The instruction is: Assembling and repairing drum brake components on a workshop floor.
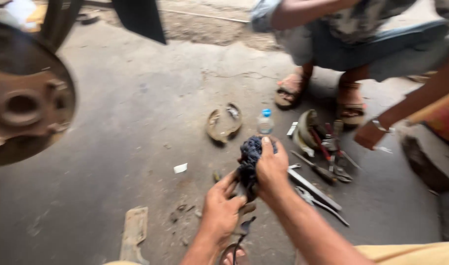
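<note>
My right hand grips a crumpled dark blue rag held above the concrete floor. My left hand is just below it, fingers curled on the lower end of the same rag. What the rag wraps, if anything, is hidden. Under my left wrist lies a dark tool with looped handles. Both forearms come up from the bottom edge of the view.
A rusty wheel hub fills the left edge. On the floor lie brake shoes, a small plastic bottle, pliers and several hand tools, a flat bar. Another person squats at the top right, their hand hanging near the tools.
</note>
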